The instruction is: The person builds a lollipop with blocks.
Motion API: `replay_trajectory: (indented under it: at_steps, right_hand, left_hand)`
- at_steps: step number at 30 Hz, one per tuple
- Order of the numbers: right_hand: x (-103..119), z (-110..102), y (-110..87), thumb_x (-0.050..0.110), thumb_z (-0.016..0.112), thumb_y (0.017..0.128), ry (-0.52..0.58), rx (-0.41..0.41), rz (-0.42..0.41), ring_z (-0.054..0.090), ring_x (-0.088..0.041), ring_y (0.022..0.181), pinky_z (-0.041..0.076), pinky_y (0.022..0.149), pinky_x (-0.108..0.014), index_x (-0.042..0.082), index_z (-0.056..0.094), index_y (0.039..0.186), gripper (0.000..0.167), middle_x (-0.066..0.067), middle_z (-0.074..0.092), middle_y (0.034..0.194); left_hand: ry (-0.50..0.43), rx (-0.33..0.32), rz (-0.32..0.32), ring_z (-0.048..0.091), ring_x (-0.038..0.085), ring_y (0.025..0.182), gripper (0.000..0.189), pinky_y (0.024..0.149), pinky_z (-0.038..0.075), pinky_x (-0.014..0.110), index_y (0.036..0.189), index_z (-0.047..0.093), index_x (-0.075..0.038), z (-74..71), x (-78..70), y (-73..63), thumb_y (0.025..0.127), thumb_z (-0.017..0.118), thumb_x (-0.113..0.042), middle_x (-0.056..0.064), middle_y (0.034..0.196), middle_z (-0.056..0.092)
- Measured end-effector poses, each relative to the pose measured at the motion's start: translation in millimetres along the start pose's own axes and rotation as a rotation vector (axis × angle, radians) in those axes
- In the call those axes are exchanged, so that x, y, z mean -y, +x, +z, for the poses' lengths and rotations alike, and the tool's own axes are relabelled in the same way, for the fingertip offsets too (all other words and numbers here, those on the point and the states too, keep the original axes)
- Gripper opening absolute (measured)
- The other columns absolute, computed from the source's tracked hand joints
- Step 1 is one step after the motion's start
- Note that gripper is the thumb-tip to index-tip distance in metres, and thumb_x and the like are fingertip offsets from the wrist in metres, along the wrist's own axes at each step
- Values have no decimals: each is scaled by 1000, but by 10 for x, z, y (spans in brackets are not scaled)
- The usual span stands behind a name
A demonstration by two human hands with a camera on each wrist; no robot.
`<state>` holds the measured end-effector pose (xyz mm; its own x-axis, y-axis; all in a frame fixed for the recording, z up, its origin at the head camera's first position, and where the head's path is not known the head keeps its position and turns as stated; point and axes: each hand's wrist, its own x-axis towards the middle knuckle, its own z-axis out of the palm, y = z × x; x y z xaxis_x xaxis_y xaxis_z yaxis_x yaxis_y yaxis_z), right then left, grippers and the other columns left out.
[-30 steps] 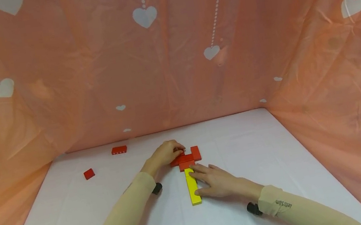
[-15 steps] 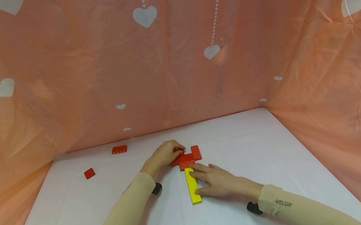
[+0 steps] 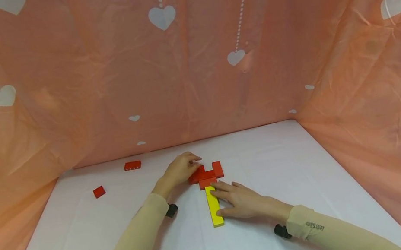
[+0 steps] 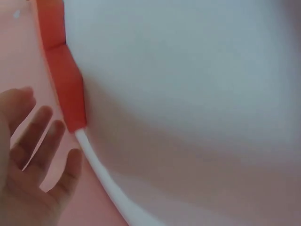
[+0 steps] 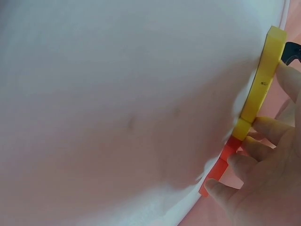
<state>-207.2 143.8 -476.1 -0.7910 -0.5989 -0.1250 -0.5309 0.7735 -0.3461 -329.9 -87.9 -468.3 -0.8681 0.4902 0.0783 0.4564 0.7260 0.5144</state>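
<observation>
Several flat red blocks (image 3: 206,175) lie joined together on the white table, with one red block (image 3: 217,169) standing out at their right end. Toward me, a long yellow block (image 3: 215,214) and a short yellow block (image 3: 209,190) continue the shape in a line. My left hand (image 3: 179,170) is at the left red end; its fingers are loosely bent beside a red block (image 4: 70,89) in the left wrist view, holding nothing. My right hand (image 3: 242,201) lies with spread fingers along the right side of the yellow blocks, its thumb near the long one's lower end.
A small red block (image 3: 98,192) lies apart on the left of the table. Farther back is another red block (image 3: 132,165) with a row of white dots on its front. Pink cloth (image 3: 212,97) with white hearts encloses the table at the back and sides.
My left hand has let go of the upper left red block and drawn slightly up and to the left, uncovering more of it. My right hand and the yellow blocks have stayed put.
</observation>
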Motion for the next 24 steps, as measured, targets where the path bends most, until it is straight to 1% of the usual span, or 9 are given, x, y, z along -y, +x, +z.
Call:
replay_trajectory:
  at_steps: [3,5,8,10,14,17,20,24]
  right_hand:
    - [6,10,3,54,62,99,8,2,7,29,-24,156,23,125,-57,18,45,159,72,-2,29,170]
    - [8,13,2,55,62,99,8,0,11,29,-24,156,23,125,-57,19,45,159,72,-2,29,170]
    - [11,12,-3,54,63,99,6,-1,12,30,-25,155,23,126,-56,19,45,159,72,-2,29,171]
    - [12,12,-6,53,63,99,3,-2,8,31,-25,155,24,125,-57,18,45,159,71,-3,29,170]
    - [13,11,-5,52,64,99,4,3,3,32,-26,154,24,125,-57,18,45,159,71,-4,30,170]
    - [12,5,-3,52,63,99,7,5,5,31,-25,155,23,125,-57,18,44,159,72,-4,29,170]
    - [5,6,1,52,63,99,8,1,3,31,-26,155,23,125,-57,17,45,159,72,-4,29,170]
    - [2,14,14,52,63,100,7,3,4,31,-25,155,22,126,-57,17,45,159,71,-3,28,171]
  left_hand:
    - [-18,-74,-17,64,29,118,33,104,54,47,134,70,-10,-83,77,-111,104,66,-21,9,136,63]
    - [-37,-119,-21,63,32,121,34,105,53,51,136,69,-9,-153,154,-197,104,65,-20,11,140,62]
    - [-73,-169,-38,61,36,123,36,105,52,55,139,66,-8,-272,298,-343,104,64,-19,13,141,61]
    - [-77,-199,-36,62,37,122,36,103,52,56,138,66,-7,-361,410,-436,104,64,-17,14,140,62]
    - [-73,-246,-38,62,38,121,36,101,52,58,137,66,-3,-555,614,-652,103,65,-13,18,143,60]
    - [-61,-267,-64,61,41,122,36,101,50,61,137,65,-1,-692,769,-832,103,64,-11,21,144,58]
    - [-45,-285,-86,59,43,125,35,104,47,64,137,65,-1,-817,928,-1005,103,62,-11,21,141,60]
    - [-7,-306,-115,60,45,121,34,100,47,66,135,66,-1,-958,1118,-1248,103,63,-11,24,137,62]
